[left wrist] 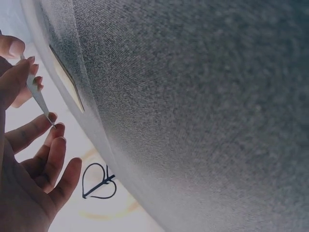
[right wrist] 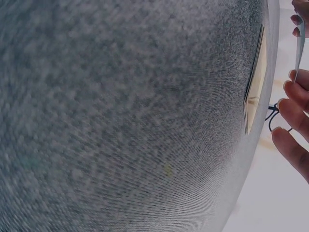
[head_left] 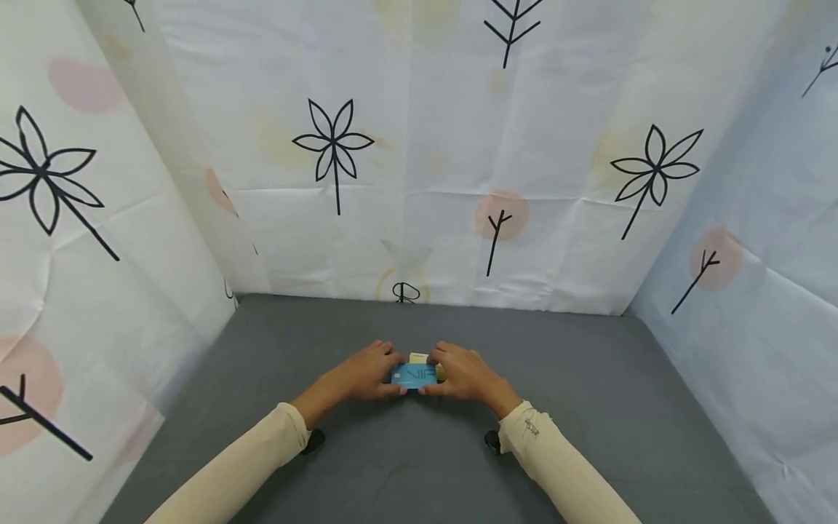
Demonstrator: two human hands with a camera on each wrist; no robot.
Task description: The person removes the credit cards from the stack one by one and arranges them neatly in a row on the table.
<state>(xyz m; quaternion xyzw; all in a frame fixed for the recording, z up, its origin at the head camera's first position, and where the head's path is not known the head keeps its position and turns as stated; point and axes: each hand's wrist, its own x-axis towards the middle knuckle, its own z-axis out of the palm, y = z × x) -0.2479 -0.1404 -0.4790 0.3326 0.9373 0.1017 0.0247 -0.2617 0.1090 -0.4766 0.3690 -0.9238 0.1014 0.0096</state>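
Observation:
A blue plastic card (head_left: pixel 414 375) with lettering and a small pale patch is held between both hands, slightly above the table. My left hand (head_left: pixel 366 374) pinches its left end between thumb and fingers. At the opposite end my right hand (head_left: pixel 463 372) pinches it the same way. Seen edge-on in the left wrist view, the card (left wrist: pixel 38 96) looks slightly bowed. Behind it, a cream-coloured flat thing (head_left: pixel 419 357) lies on the table, partly hidden by the card and right hand. Thin dark edges show along this flat thing (right wrist: pixel 257 87) in the right wrist view.
A grey cloth-covered table (head_left: pixel 419 466) spreads beneath both hands. White sheets (head_left: pixel 419 145) with plant drawings and pale spots stand at the back and both sides. Cream sleeves (head_left: pixel 255 451) cover the forearms, with a dark wrist device (head_left: pixel 314 441) under the left cuff.

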